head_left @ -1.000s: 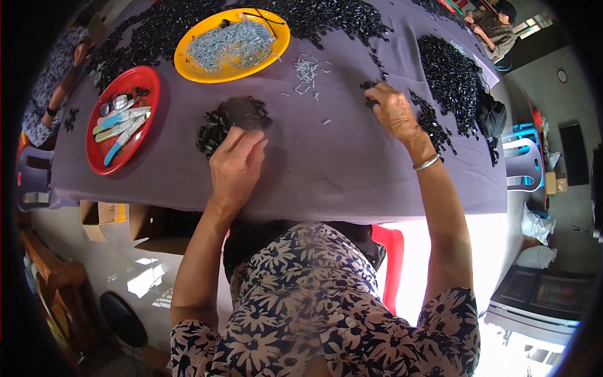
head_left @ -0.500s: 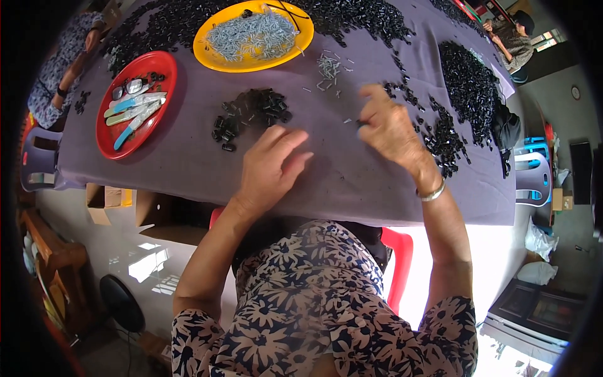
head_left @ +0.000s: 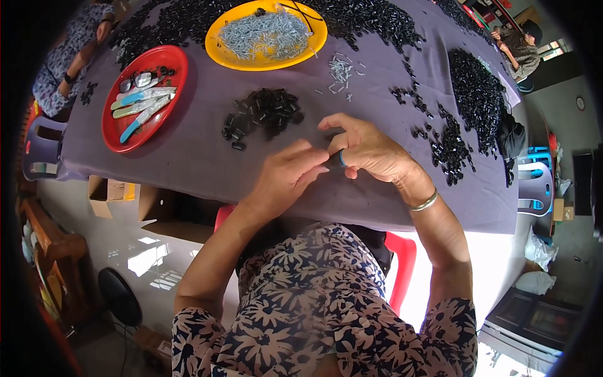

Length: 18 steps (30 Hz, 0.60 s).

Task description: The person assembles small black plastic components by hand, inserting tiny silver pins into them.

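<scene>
Fingertips of left hand [head_left: 286, 179] and right hand [head_left: 367, 151] meet, pinching something tiny, just below the black-parts heap [head_left: 264, 113].

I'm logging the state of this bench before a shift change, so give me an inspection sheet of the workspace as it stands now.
Surface: table under a purple cloth, strewn with parts.
Job's things: small pile of black pieces just beyond the hands; left hand and right hand meet fingertip to fingertip, what they pinch too small to tell.
Clutter: yellow plate of silvery pins; red plate with glasses and tools; large black heaps on the right; loose pins.
Grips: both hands closed in a pinch.
Cables: nothing seen.
Surroundings: other people at the far corners; red chair; cardboard boxes below.
</scene>
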### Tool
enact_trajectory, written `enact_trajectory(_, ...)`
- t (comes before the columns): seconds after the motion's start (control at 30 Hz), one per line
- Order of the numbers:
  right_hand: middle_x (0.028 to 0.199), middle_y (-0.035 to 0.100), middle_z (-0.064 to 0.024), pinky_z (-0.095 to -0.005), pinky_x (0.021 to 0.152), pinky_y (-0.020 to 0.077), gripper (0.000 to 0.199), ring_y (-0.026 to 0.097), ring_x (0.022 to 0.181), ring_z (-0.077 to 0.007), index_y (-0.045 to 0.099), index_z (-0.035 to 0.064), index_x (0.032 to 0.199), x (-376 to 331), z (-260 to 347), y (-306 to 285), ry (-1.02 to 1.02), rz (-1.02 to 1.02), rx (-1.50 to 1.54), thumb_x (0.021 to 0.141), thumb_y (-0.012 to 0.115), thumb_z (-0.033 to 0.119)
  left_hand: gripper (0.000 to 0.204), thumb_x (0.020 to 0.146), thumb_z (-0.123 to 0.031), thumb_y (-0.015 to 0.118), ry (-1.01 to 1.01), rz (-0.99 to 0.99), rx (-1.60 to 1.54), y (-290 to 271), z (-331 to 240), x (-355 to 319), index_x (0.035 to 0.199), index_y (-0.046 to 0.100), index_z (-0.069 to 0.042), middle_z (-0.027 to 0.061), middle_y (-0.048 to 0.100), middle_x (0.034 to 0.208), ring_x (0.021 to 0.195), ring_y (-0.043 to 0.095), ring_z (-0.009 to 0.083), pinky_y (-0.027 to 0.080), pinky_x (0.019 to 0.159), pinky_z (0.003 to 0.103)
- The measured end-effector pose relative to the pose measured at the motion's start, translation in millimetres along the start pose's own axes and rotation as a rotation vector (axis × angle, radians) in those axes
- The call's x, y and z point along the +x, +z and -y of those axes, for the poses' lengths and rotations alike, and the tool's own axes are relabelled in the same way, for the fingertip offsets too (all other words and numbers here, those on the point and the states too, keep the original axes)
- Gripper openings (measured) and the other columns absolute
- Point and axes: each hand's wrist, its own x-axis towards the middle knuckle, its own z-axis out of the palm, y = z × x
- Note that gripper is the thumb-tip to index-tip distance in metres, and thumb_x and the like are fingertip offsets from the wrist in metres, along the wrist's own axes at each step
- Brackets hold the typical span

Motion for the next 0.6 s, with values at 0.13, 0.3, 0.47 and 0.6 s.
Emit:
enact_trajectory(0.13,0.084,0.065,-0.0091,-0.0232,0.049,0.0432,0.065,0.050,0.054,-0.0094,0.039,-0.0056,0.133,6,5,4,0.019,0.003,-0.130,0.070,0.052,-0.002,0.027,0.074,0.004,0.078,-0.057,-0.012,-0.003,-1,1,-3,0.098,0.066,-0.001,0.0080,0.062,0.081,0.067,0.059,0.0191,0.048,0.060,0.031)
enact_trajectory(0.3,0.084,0.064,-0.0078,-0.0223,0.048,0.0421,0.062,0.049,0.053,-0.0093,0.040,-0.0057,0.132,10,11,16,0.062,-0.055,-0.246,0.070,0.050,-0.005,0.027,0.073,0.002,0.079,-0.214,0.011,-0.093,-6,1,-5,0.097,0.067,-0.001,0.0068,0.062,0.080,0.064,0.058,0.0158,0.048,0.060,0.028)
enact_trajectory(0.47,0.087,0.065,-0.0074,-0.0212,0.048,0.0422,0.057,0.050,0.055,-0.0091,0.043,-0.0044,0.130,9,-5,12,0.001,-0.050,0.002,0.073,0.052,-0.005,0.022,0.077,0.003,0.077,-0.266,-0.086,-0.191,-7,6,-3,0.097,0.069,-0.002,0.0020,0.060,0.080,0.067,0.055,0.0086,0.045,0.061,0.023)
enact_trajectory(0.6,0.091,0.064,-0.0076,-0.0207,0.048,0.0433,0.051,0.052,0.058,-0.0077,0.046,-0.0024,0.127,13,-16,20,-0.018,-0.095,0.216,0.077,0.057,-0.004,0.017,0.080,0.003,0.075,-0.364,-0.110,-0.327,-6,13,-7,0.096,0.069,-0.001,-0.0012,0.058,0.082,0.071,0.052,0.0051,0.043,0.062,0.022)
